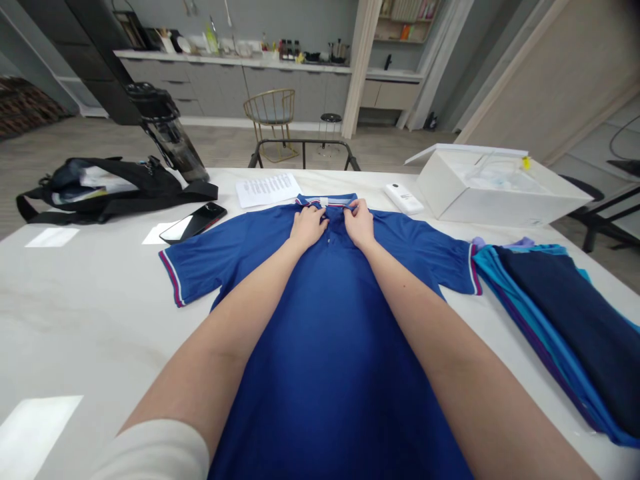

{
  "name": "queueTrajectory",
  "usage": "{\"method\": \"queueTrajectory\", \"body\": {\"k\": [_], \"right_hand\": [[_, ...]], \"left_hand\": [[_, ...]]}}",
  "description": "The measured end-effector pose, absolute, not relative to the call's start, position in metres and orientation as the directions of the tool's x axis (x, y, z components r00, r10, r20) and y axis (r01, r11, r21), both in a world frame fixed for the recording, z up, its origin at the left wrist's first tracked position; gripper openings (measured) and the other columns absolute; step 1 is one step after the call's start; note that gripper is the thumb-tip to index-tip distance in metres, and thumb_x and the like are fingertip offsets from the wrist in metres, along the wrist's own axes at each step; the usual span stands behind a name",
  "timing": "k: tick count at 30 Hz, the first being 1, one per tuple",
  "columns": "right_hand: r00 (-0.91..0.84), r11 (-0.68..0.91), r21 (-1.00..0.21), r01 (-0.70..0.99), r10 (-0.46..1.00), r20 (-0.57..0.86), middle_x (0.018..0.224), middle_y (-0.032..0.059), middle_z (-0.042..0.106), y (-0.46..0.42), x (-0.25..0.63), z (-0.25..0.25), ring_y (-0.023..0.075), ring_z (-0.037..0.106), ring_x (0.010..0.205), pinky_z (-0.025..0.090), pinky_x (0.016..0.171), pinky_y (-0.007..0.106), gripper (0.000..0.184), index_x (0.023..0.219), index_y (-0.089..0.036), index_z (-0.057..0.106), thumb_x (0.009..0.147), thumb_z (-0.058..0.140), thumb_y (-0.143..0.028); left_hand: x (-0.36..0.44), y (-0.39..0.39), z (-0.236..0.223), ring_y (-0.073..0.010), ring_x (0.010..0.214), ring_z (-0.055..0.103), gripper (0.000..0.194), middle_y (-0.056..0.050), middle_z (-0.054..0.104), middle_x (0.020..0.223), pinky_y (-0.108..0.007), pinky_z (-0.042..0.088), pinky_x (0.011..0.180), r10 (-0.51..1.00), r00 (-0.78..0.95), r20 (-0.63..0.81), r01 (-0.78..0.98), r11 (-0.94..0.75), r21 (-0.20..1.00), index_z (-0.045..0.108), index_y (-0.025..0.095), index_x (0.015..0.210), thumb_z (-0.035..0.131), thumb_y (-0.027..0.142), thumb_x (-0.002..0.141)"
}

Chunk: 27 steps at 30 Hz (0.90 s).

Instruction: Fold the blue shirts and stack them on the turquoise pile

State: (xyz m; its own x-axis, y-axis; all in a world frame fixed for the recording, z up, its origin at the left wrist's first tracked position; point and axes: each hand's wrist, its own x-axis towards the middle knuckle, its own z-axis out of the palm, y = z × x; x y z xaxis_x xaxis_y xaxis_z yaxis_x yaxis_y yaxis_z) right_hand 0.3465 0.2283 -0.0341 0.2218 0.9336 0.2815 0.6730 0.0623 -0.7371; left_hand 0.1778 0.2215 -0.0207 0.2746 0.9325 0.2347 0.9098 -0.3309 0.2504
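- Far to the left of the left fingers I see a black bag (120, 200) lying on the white table (100, 293), its strap trailing toward them.
- Behind the bag, left of the fingers and farther off, I have a tall dark container (175, 137) with a see-through body.
- Closer to the left fingers, and still to their left, lies a phone (194, 223), just beside the shirt's left sleeve.
- Just beyond the left fingers, off to the left, I make out a printed sheet (267, 190).
- My left hand (307, 227) rests by the collar's left side, fingers bent onto the cloth; I cannot tell whether they grip it.
- Under and between both sets of fingers is the blue polo shirt (325, 313), spread face up, collar at the fingertips, body running back beneath my forearms.
- My right hand (359, 222) pinches the collar's right edge between thumb and fingers.
- Right of those fingers and slightly beyond sits a small white device (403, 199).
- Farther right I see a white box (500, 193) with its lid raised.
- Well to the right of the right fingers, and nearer me, is a pile of folded clothes (565, 300) beside the shirt's right cuff.
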Motion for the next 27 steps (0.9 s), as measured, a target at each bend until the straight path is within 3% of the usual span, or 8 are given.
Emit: {"method": "queueTrajectory", "body": {"k": [4, 8, 13, 16, 19, 22, 25, 27], "right_hand": [[0.23, 0.104, -0.809, 0.578, 0.931, 0.283, 0.067, -0.0052, 0.058, 0.234, 0.343, -0.033, 0.0191, 0.058, 0.067, 0.046, 0.072, 0.03, 0.018, 0.099, -0.026, 0.057, 0.09, 0.058, -0.042], [0.27, 0.118, -0.866, 0.486, 0.922, 0.277, 0.07, -0.0027, 0.061, 0.244, 0.337, -0.031, 0.0177, 0.059, 0.069, 0.047, 0.072, 0.028, 0.032, 0.094, -0.023, 0.061, 0.089, 0.058, -0.054], [0.386, 0.107, -0.926, 0.361, 0.888, 0.252, 0.089, 0.0061, 0.07, 0.257, 0.345, -0.035, 0.0202, 0.065, 0.084, 0.05, 0.081, 0.032, 0.045, 0.099, -0.019, 0.061, 0.099, 0.039, -0.059], [0.306, 0.121, -0.907, 0.403, 0.916, 0.258, 0.101, 0.01, 0.073, 0.258, 0.351, -0.039, 0.0215, 0.068, 0.094, 0.051, 0.087, 0.034, 0.046, 0.113, -0.017, 0.061, 0.102, 0.036, -0.054], [0.031, 0.19, -0.801, 0.568, 0.967, 0.252, 0.114, 0.0091, 0.076, 0.249, 0.349, -0.042, 0.0228, 0.067, 0.109, 0.049, 0.098, 0.038, 0.039, 0.134, -0.019, 0.057, 0.101, 0.044, -0.036], [-0.169, 0.263, -0.605, 0.752, 0.963, 0.209, 0.132, 0.0041, 0.073, 0.233, 0.344, -0.041, 0.0272, 0.057, 0.129, 0.041, 0.108, 0.052, 0.057, 0.152, -0.029, 0.042, 0.096, 0.047, -0.022], [-0.261, 0.317, -0.415, 0.853, 0.947, 0.188, 0.144, 0.0061, 0.065, 0.218, 0.34, -0.036, 0.0317, 0.05, 0.135, 0.036, 0.109, 0.06, 0.053, 0.152, -0.031, 0.045, 0.1, 0.046, -0.03], [-0.306, 0.348, -0.32, 0.881, 0.936, 0.174, 0.149, 0.009, 0.061, 0.212, 0.339, -0.033, 0.0329, 0.049, 0.135, 0.035, 0.109, 0.059, 0.049, 0.15, -0.029, 0.051, 0.103, 0.044, -0.039]], "left_hand": [[0.176, 0.218, -0.025, -0.034, 0.132, 0.051, 0.046, -0.013, 0.061, 0.143, -0.062, 0.038, 0.11, 0.945, 0.254, 0.208, 0.921, -0.301, 0.246, 0.055, 0.025, 0.146, 0.039, 0.035, 0.104], [0.177, 0.219, -0.029, -0.0355, 0.144, 0.041, 0.053, -0.01, 0.052, 0.155, -0.074, 0.02, 0.118, 0.963, 0.208, 0.174, 0.928, -0.25, 0.276, 0.045, 0.029, 0.155, 0.031, 0.037, 0.105], [0.175, 0.222, -0.035, -0.0353, 0.157, 0.022, 0.063, -0.005, 0.037, 0.167, -0.077, 0.006, 0.121, 0.972, 0.224, 0.068, 0.919, -0.234, 0.316, 0.03, 0.03, 0.164, 0.03, 0.041, 0.102], [0.174, 0.224, -0.037, -0.035, 0.159, 0.017, 0.063, -0.005, 0.028, 0.171, -0.078, 0.003, 0.12, 0.969, 0.246, 0.033, 0.919, -0.243, 0.31, 0.029, 0.029, 0.164, 0.03, 0.044, 0.103], [0.171, 0.226, -0.036, -0.0337, 0.158, 0.023, 0.057, -0.006, 0.034, 0.168, -0.075, 0.007, 0.122, 0.966, 0.253, 0.052, 0.91, -0.256, 0.326, 0.037, 0.031, 0.16, 0.034, 0.043, 0.104], [0.164, 0.225, -0.033, -0.0292, 0.151, 0.038, 0.051, -0.01, 0.049, 0.159, -0.062, 0.021, 0.125, 0.953, 0.277, 0.126, 0.879, -0.304, 0.367, 0.047, 0.025, 0.154, 0.041, 0.033, 0.104], [0.158, 0.218, -0.03, -0.0236, 0.143, 0.048, 0.053, -0.014, 0.051, 0.156, -0.042, 0.034, 0.123, 0.916, 0.31, 0.254, 0.845, -0.388, 0.368, 0.047, 0.015, 0.153, 0.041, 0.022, 0.101], [0.156, 0.212, -0.028, -0.022, 0.141, 0.05, 0.052, -0.013, 0.052, 0.155, -0.037, 0.035, 0.122, 0.883, 0.372, 0.286, 0.832, -0.454, 0.32, 0.048, 0.014, 0.153, 0.039, 0.022, 0.102]]}}
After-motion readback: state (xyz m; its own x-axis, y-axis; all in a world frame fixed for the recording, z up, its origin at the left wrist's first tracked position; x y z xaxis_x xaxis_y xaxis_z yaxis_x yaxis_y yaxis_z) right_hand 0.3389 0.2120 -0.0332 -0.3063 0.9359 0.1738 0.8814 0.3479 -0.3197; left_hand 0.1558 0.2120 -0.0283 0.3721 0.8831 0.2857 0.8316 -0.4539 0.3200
